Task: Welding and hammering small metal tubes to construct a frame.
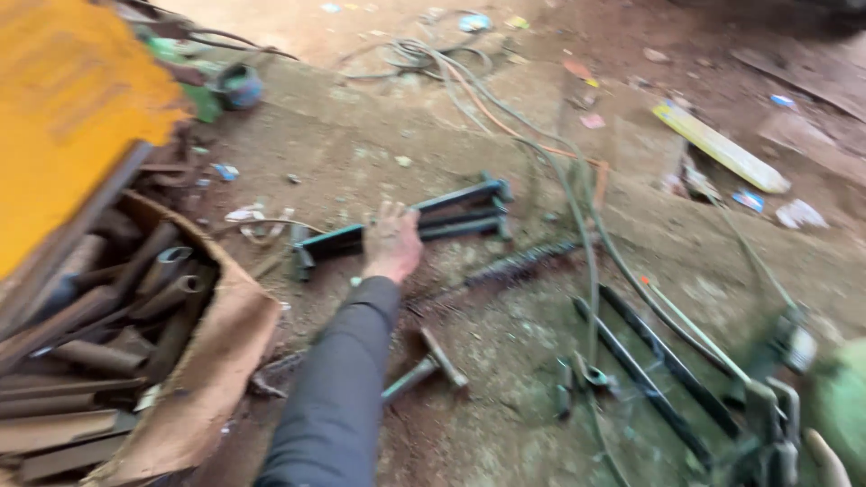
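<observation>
Head view, motion-blurred, dirt workshop floor. Left hand (391, 243), dark sleeve, reaches forward and lies on a dark welded metal frame (406, 227) flat on the ground; fingers (383, 218) spread over the top bar, palm down. Whether they curl under the bar cannot be told. The frame lies long side across the view, bars parallel, likely set flat so it does not rock on the uneven ground.

Right hand (825, 458) only shows at the bottom right corner, a fingertip or two near a green tool body (839, 397); open or closed cannot be told. Just beside it a second frame of dark bars (649, 374) lies angled toward the corner, probably kept close for the work at hand.

A T-shaped steel piece (428, 368) lies between the sleeve and the second frame, apart from both. Cables (541, 153), grey and orange, trail from the far ground down past the frames to the tool side, loose slack for reach.

At the left a torn cardboard box (221, 361) holds short rusty pipe and angle offcuts (117, 325), stacked lengthwise so they stay put. A yellow block (72, 99), blurred, sits above it. A yellow strip (722, 146) and small litter lie on the far ground.
</observation>
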